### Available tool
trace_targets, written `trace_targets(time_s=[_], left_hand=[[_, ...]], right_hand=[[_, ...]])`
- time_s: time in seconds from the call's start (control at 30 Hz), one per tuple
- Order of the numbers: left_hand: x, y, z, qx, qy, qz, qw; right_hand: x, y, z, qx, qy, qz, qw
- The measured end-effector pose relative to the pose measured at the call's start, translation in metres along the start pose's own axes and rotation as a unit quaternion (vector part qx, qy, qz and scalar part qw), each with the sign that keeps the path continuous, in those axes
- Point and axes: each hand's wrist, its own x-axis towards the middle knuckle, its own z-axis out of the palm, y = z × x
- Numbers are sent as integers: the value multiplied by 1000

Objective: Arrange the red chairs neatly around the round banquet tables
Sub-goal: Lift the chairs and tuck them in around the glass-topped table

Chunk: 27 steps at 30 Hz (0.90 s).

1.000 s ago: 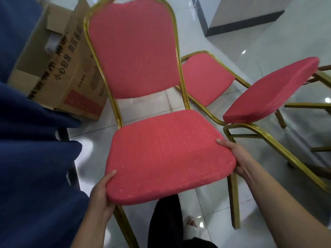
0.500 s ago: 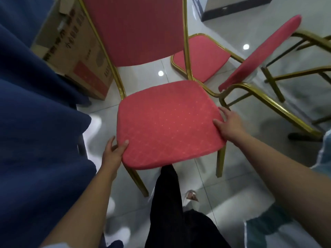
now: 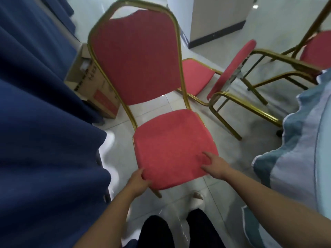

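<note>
A red chair (image 3: 166, 145) with a gold frame stands upright on the white tile floor in front of me, its back facing away. My left hand (image 3: 138, 180) grips the front left corner of its seat cushion, thumb on top. My right hand (image 3: 214, 164) rests on the front right part of the seat with fingers spread. A second red chair (image 3: 231, 70) lies tipped on its side to the right, its backrest flat on the floor. Part of a third red chair (image 3: 317, 49) shows at the far right.
A dark blue tablecloth (image 3: 41, 133) hangs along the left. A light blue and white tablecloth (image 3: 300, 151) drapes at the right edge. A cardboard box (image 3: 93, 85) sits on the floor behind the chair at left. A white pillar base (image 3: 215, 20) stands at the back.
The chair has come down and away from me and now stands lower on the floor. My right hand has shifted from the seat's right edge onto its top. The view has tilted further down.
</note>
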Motion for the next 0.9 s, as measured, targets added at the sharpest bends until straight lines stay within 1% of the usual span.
trace_targets(time_s=[0.07,0.13,0.2,0.23,0.3,0.33,0.37,0.4,0.47,0.5,0.53,0.6,0.67,0.77,0.83,0.9], left_hand=[[-9,13,-33,-68,61,3,996],[-12,28,-77,-126,112,12,986],[-6,44,-131,-151,171,49,972],[-2,54,-158,-161,191,83,965],[15,73,-211,-155,202,144,956],[23,87,-235,-141,186,172,957],[33,102,-254,-112,152,187,964],[37,117,-267,-67,94,199,973],[34,146,-277,28,-43,212,976],[32,154,-280,65,-86,211,971],[28,160,-282,89,-107,221,965],[31,161,-284,117,-131,235,956],[28,161,-286,148,-163,254,942],[26,159,-281,199,-219,261,919],[18,159,-272,243,-261,260,898],[10,157,-258,287,-308,261,869]], right_hand=[[-13,-29,-20,43,50,-29,997],[-22,-66,-40,95,83,-67,990],[-23,-108,-54,146,114,-90,979],[-22,-131,-60,178,129,-97,971],[-19,-178,-66,271,161,-111,942],[-18,-203,-69,325,177,-117,921],[-15,-227,-73,382,187,-121,897],[-12,-249,-75,449,191,-112,866],[-4,-290,-83,571,179,-71,798],[1,-308,-86,619,176,-37,765],[4,-324,-91,645,183,0,742],[12,-345,-96,644,221,49,731],[16,-353,-100,644,250,78,719],[12,-344,-106,661,269,82,696],[-7,-336,-105,655,277,78,699],[-27,-325,-98,637,276,75,716]])
